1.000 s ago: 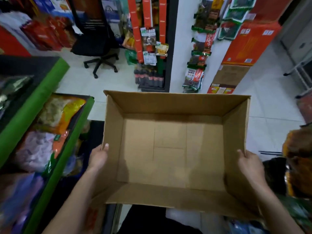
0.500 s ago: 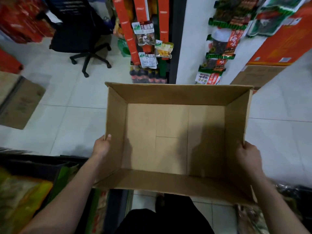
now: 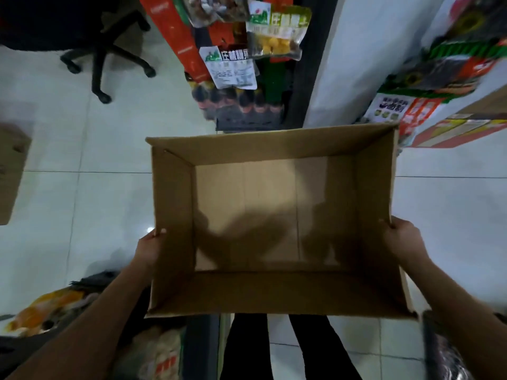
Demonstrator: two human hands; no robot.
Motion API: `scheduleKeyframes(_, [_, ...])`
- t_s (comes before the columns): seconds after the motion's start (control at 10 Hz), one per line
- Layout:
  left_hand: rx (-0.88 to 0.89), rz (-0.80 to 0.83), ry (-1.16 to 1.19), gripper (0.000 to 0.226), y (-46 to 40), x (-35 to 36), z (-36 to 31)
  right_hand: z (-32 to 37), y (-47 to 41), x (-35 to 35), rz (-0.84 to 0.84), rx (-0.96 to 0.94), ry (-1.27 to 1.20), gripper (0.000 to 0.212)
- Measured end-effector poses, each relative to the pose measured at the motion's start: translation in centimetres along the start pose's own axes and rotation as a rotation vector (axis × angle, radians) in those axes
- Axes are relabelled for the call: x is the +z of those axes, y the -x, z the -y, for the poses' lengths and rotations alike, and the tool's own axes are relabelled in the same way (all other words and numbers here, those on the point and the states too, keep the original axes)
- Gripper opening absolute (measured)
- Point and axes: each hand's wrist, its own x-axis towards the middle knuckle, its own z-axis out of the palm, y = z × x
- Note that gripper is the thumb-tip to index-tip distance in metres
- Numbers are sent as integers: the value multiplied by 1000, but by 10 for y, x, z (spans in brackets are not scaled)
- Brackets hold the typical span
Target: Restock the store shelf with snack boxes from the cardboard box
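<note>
The cardboard box (image 3: 271,223) is held open-side up in front of the person, above the tiled floor (image 3: 82,187), and its inside shows only bare brown bottom and walls with shadows across them: no snack boxes are left in it. Judged from that, the unloading part of the restocking looks finished, or nearly so, and what remains is probably getting rid of the empty box; whether the shelf itself is properly filled cannot be told, since the restocked spot is not in view. The left hand (image 3: 149,249) grips the left wall near its rim, with a fingertip showing over the edge, and the right hand (image 3: 404,239) grips the right wall the same way, fingers curled round the cardboard, so the box hangs between the two hands just beyond the person's dark-clad legs (image 3: 288,349). Beyond the box stand a row of dark bottles (image 3: 241,105) on the floor and hanging snack packets (image 3: 277,31) on a red display. An office chair (image 3: 104,58) stands far left, bagged goods (image 3: 46,311) lie low at the left, and a flat piece of cardboard (image 3: 11,174) lies at the left edge
</note>
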Motion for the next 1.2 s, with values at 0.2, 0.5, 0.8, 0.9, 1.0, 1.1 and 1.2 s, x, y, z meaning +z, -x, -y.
scheduleKeyframes(0.2, [-66,-10,-12,32,-123,27,15,6,-76,88,67,-14,86,22])
scheduleKeyframes(0.5, [-72,42,-11,34,-246,59,22,2,-177,171,53,69,-19,22])
scheduleKeyframes(0.8, [22,158,-33,32,-315,107,1,2,-232,190,133,125,-441,40])
scheduleKeyframes(0.9, [47,172,-143,41,-313,101,-1,2,-223,183,168,106,-435,56])
scheduleKeyframes(1.0, [42,124,-91,44,-292,88,-9,5,-202,173,171,80,-388,57])
scheduleKeyframes(1.1, [46,102,63,40,-259,76,-22,8,-178,157,163,69,-315,54])
scheduleKeyframes(1.2, [36,170,193,35,-213,60,-36,16,-147,134,135,52,-317,50])
